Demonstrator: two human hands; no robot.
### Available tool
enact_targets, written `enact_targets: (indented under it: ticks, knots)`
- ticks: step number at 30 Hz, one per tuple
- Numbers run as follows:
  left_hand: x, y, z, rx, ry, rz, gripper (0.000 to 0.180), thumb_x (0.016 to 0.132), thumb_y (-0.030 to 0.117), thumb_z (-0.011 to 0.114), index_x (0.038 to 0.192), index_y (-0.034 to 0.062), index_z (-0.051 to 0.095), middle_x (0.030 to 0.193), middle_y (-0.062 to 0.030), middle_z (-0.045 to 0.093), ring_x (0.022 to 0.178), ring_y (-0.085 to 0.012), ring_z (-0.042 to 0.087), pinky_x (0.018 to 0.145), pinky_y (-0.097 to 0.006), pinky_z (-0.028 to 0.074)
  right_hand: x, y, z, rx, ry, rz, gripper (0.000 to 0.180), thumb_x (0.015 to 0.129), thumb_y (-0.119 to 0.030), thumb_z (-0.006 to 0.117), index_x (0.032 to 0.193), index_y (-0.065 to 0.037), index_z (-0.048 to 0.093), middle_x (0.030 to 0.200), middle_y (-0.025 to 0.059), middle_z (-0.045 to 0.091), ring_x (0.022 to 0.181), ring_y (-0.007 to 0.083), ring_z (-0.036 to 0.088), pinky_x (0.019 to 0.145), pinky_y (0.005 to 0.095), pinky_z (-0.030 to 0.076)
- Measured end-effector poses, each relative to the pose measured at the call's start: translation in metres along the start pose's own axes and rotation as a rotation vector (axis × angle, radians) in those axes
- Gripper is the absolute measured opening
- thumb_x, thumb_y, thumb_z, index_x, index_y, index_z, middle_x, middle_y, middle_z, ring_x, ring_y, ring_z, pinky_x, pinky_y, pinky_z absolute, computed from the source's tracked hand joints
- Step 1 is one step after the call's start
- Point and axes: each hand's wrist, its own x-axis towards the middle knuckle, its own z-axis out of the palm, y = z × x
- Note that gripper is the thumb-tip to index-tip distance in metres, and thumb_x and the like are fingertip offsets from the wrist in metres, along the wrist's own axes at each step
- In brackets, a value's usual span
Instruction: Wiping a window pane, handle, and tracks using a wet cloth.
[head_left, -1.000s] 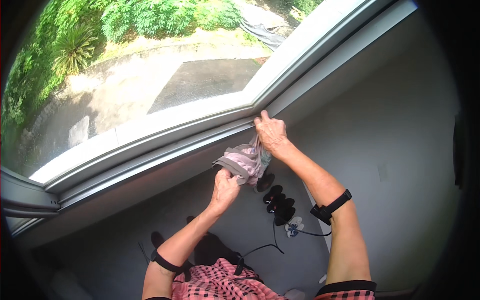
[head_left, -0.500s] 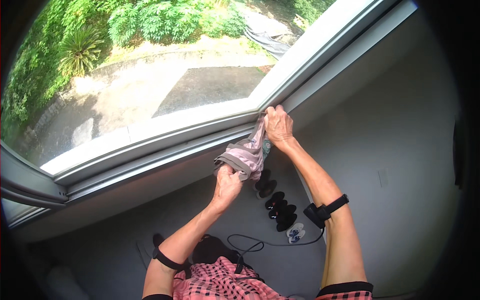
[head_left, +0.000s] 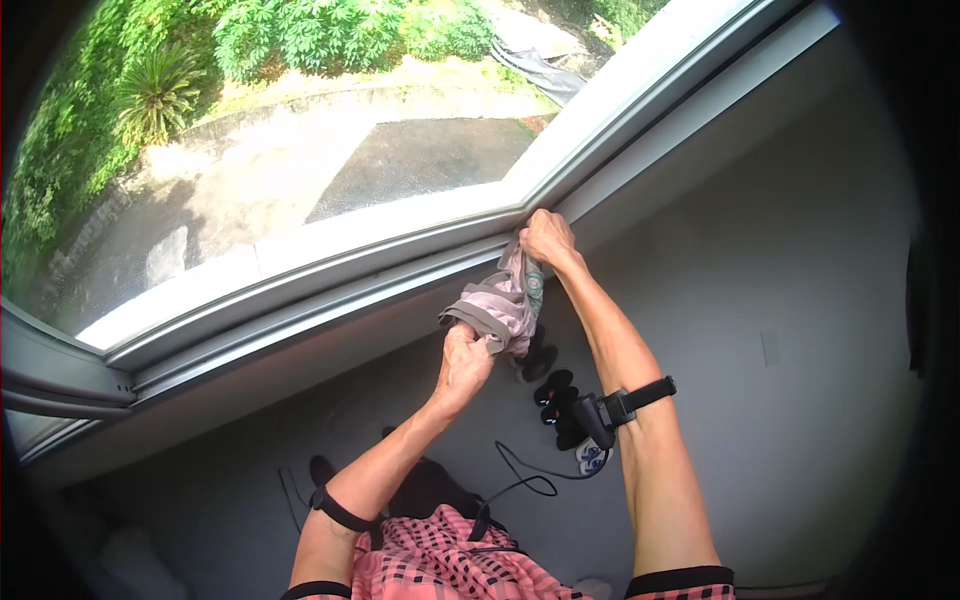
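Note:
A pink cloth (head_left: 497,301) with grey-brown edging and a greenish patterned part hangs bunched between my two hands. My left hand (head_left: 465,364) is closed on its lower end, below the window sill. Up at the corner of the window frame (head_left: 330,283), my right hand (head_left: 549,240) is closed on the cloth's upper end, with the knuckles against the frame. What the right fingertips press on is hidden behind the hand. The metal track (head_left: 230,337) of the frame runs left from that corner.
Several pairs of dark shoes (head_left: 556,388) and light flip-flops (head_left: 590,457) stand on the grey floor along the right wall (head_left: 720,300). A black device (head_left: 598,416) is strapped to my right forearm, its cable (head_left: 520,487) looping toward my waist. Beyond the glass lie paving and greenery.
My right forearm has swung left and the right hand has turned slightly at the frame corner. My left hand and the cloth's lower end have shifted a little right.

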Motion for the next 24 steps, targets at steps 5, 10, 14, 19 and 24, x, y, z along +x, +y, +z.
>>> enact_targets:
  ticks: [5,10,14,19,24]
  knots:
    - [-0.023,0.02,0.002,-0.05,0.027,0.06,0.031,0.083,0.016,0.058,0.109,-0.0009,0.063,0.099,-0.0093,0.068,0.091,-0.0126,0.06,0.081,-0.029,0.047,-0.011,-0.013,-0.011,0.079,-0.01,-0.233,0.022,0.071,-0.02,0.057,0.074,-0.002,0.069,0.082,0.0234,0.066,0.082,0.0384,0.066,0.075,0.0443,0.054]
    - [-0.053,0.007,-0.022,0.029,0.06,0.047,0.024,0.081,0.012,0.059,0.1,-0.0007,0.066,0.089,-0.0071,0.068,0.083,-0.015,0.062,0.076,-0.03,0.048,-0.079,-0.103,0.005,0.097,0.113,-0.532,0.022,0.076,-0.025,0.064,0.071,-0.004,0.068,0.078,0.0192,0.064,0.074,0.035,0.067,0.066,0.0413,0.055]
    - [-0.05,0.018,-0.014,0.073,0.083,0.021,0.024,0.08,0.009,0.056,0.099,-0.0006,0.066,0.091,-0.0076,0.068,0.084,-0.0166,0.062,0.078,-0.03,0.048,-0.076,-0.073,-0.003,0.19,0.202,-0.587,0.019,0.079,-0.021,0.059,0.076,-0.005,0.068,0.081,0.0138,0.062,0.075,0.0322,0.066,0.066,0.0428,0.053]
    - [-0.023,0.009,0.017,0.033,0.014,0.076,0.027,0.082,0.007,0.051,0.102,-0.0028,0.064,0.095,-0.009,0.068,0.089,-0.0163,0.061,0.081,-0.03,0.048,-0.023,0.015,0.003,-0.01,0.246,-0.276,0.023,0.082,-0.024,0.055,0.08,-0.007,0.069,0.082,0.0162,0.065,0.078,0.0356,0.065,0.069,0.0468,0.052]
    - [-0.01,0.014,0.024,-0.057,-0.028,0.04,0.029,0.083,0.012,0.053,0.104,-0.0034,0.064,0.096,-0.0101,0.068,0.088,-0.0171,0.062,0.079,-0.031,0.048,-0.013,0.004,-0.002,-0.076,0.146,-0.139,0.024,0.077,-0.023,0.058,0.075,0.0,0.067,0.079,0.0243,0.066,0.079,0.0397,0.065,0.071,0.0479,0.052]
